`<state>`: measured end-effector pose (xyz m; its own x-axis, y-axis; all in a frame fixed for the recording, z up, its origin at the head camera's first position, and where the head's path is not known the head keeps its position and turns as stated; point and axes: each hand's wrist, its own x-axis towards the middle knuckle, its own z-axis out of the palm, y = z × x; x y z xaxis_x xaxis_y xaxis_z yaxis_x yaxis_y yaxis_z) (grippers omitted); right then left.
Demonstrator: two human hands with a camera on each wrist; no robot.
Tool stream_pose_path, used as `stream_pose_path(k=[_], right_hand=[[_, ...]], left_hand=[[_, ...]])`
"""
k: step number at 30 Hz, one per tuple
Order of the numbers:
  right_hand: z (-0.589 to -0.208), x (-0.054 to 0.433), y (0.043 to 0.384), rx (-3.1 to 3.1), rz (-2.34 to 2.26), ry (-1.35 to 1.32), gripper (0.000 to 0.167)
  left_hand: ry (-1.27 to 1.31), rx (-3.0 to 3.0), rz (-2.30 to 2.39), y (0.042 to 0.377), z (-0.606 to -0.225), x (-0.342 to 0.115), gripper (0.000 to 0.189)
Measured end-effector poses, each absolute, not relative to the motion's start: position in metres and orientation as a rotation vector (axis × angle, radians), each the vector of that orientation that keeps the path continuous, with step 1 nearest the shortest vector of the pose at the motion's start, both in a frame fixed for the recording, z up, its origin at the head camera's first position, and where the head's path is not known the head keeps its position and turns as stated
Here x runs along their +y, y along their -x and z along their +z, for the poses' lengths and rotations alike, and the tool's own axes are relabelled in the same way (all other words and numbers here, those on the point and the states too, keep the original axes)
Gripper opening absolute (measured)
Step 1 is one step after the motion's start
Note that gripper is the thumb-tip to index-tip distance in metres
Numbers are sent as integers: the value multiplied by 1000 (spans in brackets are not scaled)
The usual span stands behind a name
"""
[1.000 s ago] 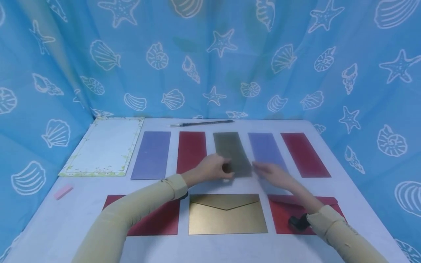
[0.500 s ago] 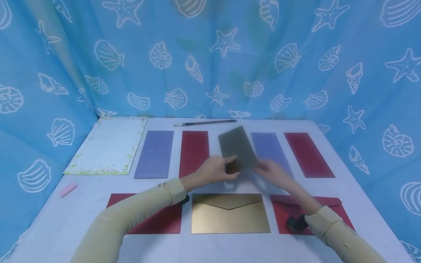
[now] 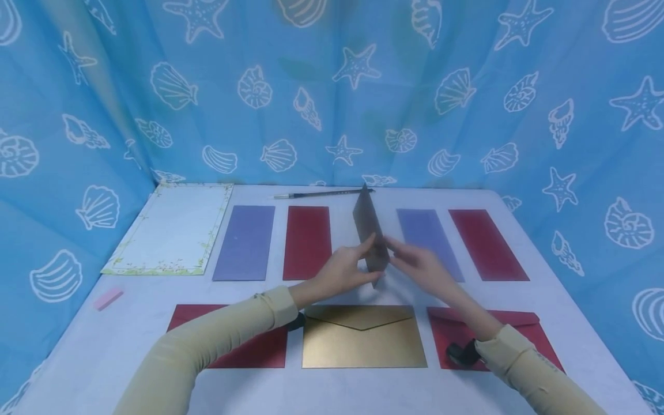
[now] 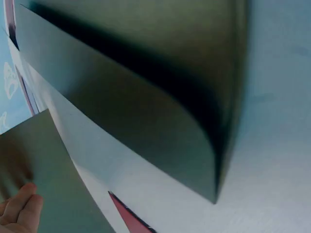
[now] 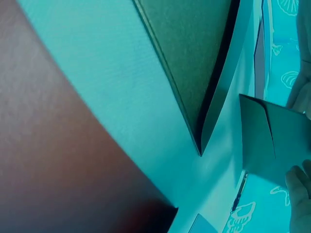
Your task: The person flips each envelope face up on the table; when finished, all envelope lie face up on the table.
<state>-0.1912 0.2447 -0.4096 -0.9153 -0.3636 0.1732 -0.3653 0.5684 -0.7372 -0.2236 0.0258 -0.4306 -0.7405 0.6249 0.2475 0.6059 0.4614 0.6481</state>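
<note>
In the head view a dark olive envelope stands tilted nearly edge-on between both hands. My left hand grips its left side, thumb above and fingers below. My right hand holds its near right part by the fingertips. The right wrist view shows the envelope's flap line, with fingers at its lower edge. Fingers also lie against the olive envelope in the left wrist view. Nearer my body lies a gold envelope, flap side up, which fills much of the left wrist view.
Red envelopes lie on either side of the gold one. Purple rectangles and red rectangles form the far row. A flower-bordered sheet, a slim dark pen or brush and a pink eraser-like block lie around them.
The olive envelope has been lifted from flat in the far row and turned up nearly edge-on. My right hand has come leftward, closer to my left hand.
</note>
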Motion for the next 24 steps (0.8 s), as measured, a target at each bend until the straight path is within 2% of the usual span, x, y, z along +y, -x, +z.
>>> stream_pose_path(k=[14,24], right_hand=[[-412,233,195,-2801,1186,-690,53],[-418,231,197,-2865,1150,-711,52]], left_hand=[[-1118,2634,1309,218,-430,28,89],[-1130,2663,1335,218,-425,11,89]])
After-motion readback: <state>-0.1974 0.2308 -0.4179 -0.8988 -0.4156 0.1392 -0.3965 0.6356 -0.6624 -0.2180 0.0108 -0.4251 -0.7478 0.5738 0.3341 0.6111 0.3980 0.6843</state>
